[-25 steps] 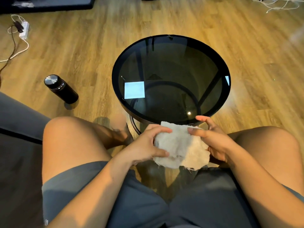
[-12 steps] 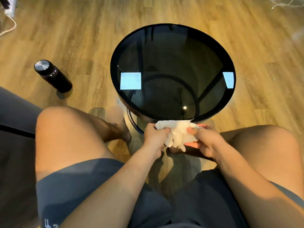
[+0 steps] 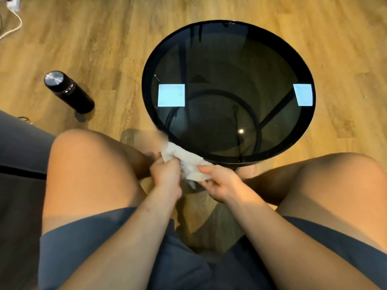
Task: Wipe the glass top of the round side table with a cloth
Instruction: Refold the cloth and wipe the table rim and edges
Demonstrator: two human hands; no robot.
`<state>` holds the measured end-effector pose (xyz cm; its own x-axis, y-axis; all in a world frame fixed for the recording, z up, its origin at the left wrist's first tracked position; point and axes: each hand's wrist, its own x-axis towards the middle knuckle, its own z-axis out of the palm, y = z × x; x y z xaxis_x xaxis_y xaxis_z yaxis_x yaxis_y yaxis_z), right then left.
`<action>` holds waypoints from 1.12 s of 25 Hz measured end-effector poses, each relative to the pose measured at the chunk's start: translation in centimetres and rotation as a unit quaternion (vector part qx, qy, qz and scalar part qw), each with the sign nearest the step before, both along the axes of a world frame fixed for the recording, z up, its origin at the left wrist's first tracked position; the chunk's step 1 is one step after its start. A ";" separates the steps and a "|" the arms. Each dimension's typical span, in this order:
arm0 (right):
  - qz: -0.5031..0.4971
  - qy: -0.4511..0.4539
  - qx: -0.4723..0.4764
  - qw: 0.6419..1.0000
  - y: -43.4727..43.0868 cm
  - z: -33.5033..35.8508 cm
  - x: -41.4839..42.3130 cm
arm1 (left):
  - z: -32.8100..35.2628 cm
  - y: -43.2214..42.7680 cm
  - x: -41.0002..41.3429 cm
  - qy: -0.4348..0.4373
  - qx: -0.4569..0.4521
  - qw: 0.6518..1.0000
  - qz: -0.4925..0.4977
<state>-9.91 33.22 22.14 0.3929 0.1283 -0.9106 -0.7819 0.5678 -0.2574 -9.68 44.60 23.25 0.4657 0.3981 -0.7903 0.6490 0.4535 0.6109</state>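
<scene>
Bunched cloth point(image 3: 184, 162) between hands point(image 3: 194, 178), stretched upper-left to lower-right

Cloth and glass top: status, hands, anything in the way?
Left hand and right hand both gripping bunched cloth at table's near rim. Glass top not yet wiped, nothing on it. Bottle on floor, clear of table.

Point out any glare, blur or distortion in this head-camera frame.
Head view: two bright square reflections and a small light spot glare on the glass top; the cloth is motion-blurred, as is the left hand more than the right hand; wide-angle distortion bulges the knees; warm light leaves a soft shadow beside the bottle.
</scene>
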 end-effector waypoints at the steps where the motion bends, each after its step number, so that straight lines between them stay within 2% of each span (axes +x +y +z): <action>1: 0.008 0.004 -0.059 0.998 -2.3 -0.1 -0.8 | 0.0 -1.9 -0.9 0.029 -0.024 0.999 -0.028; 3: -0.035 -0.011 -0.148 0.988 -7.3 0.0 -1.8 | 0.0 -5.9 -2.3 0.070 -0.072 0.991 -0.086; 4: -0.103 -0.026 -0.182 0.978 -9.8 0.1 -1.9 | 0.0 -8.1 -2.7 0.063 -0.109 0.982 -0.138; 6: -0.247 -0.069 -0.251 0.933 -13.3 0.4 -2.0 | 1.0 -12.1 -2.8 0.011 -0.197 0.952 -0.232; 7: -0.274 -0.101 -0.282 0.914 -13.6 0.9 -2.1 | 1.6 -13.4 -2.7 -0.007 -0.231 0.939 -0.253; 8: -0.258 -0.135 -0.308 0.906 -13.0 1.1 -2.3 | 2.4 -14.3 -2.6 -0.009 -0.247 0.937 -0.248; 11: -0.091 -0.170 -0.363 0.912 -6.3 0.3 -3.8 | 3.8 -12.8 -2.6 0.033 -0.166 0.958 -0.231; 13: -0.066 -0.155 -0.352 0.921 -2.8 -0.6 -4.0 | 4.7 -10.6 -2.4 0.012 -0.050 0.966 -0.255; 14: -0.079 -0.133 -0.365 0.918 -2.7 -1.1 -3.3 | 4.7 -10.0 -2.4 -0.037 0.043 0.951 -0.303; 15: -0.096 -0.115 -0.377 0.914 -3.7 -1.8 -2.2 | 4.5 -9.7 -2.4 -0.100 0.160 0.907 -0.376; 17: -0.119 -0.108 -0.403 0.901 -6.7 -2.4 0.2 | 3.9 -9.9 -2.3 -0.213 0.394 0.748 -0.489; 18: -0.105 -0.109 -0.432 0.889 -8.2 -2.7 1.1 | 3.4 -10.0 -2.2 -0.245 0.470 0.669 -0.522; 19: -0.088 -0.110 -0.461 0.876 -9.6 -2.7 1.7 | 2.6 -9.8 -2.2 -0.266 0.512 0.607 -0.547; 21: -0.145 -0.131 -0.481 0.854 -13.0 -2.1 3.4 | 1.2 -8.9 -1.9 -0.278 0.547 0.517 -0.597; 22: -0.208 -0.123 -0.477 0.845 -15.0 -1.6 4.5 | 0.8 -8.5 -1.8 -0.272 0.566 0.478 -0.614; 24: -0.298 -0.108 -0.482 0.817 -19.0 -0.5 7.0 | 0.4 -8.1 -1.7 -0.266 0.598 0.422 -0.628; 26: -0.281 -0.118 -0.479 0.823 -18.7 0.5 7.3 | 0.4 -8.2 -1.0 -0.265 0.610 0.391 -0.636; 28: -0.209 -0.138 -0.458 0.853 -13.9 0.5 4.9 | 1.1 -8.8 0.2 -0.264 0.597 0.372 -0.660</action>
<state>-5.06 19.36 22.69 0.4457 -0.7912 -0.4188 -0.3981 0.2438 -0.8843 -9.45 35.81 24.32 0.8433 -0.5319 -0.0762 -0.5281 -0.8466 0.0658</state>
